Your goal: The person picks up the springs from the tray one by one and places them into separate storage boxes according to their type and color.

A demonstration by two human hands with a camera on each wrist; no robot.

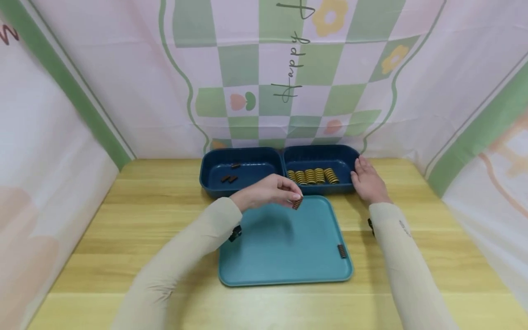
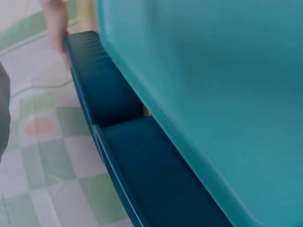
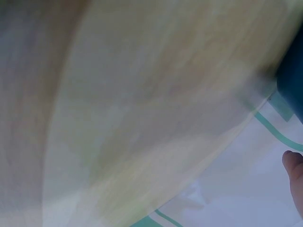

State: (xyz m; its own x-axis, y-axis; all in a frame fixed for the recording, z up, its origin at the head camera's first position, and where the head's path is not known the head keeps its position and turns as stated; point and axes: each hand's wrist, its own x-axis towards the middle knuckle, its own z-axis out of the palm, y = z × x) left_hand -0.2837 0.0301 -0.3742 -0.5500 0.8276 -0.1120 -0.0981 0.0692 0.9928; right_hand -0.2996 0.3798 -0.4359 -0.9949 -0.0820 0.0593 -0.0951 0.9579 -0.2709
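My left hand (image 1: 274,190) hovers over the upper part of a teal tray (image 1: 284,256), pinching a small brown ridged block (image 1: 297,203) between thumb and fingers. Another brown ridged block (image 1: 341,251) lies by the tray's right edge. My right hand (image 1: 370,182) rests with extended fingers against the right end of a dark blue two-compartment box (image 1: 354,158). In the left wrist view the tray and box fill most of the picture, and the held block is out of sight. The right wrist view shows a fingertip (image 3: 294,168) near the box's corner.
Three brown pieces (image 1: 233,178) lie in the box's left compartment. Several yellow-and-black striped rolls (image 1: 310,177) stand in a row in its right compartment. A printed curtain (image 1: 288,114) hangs directly behind the box, and more cloth flanks the wooden table (image 1: 156,206).
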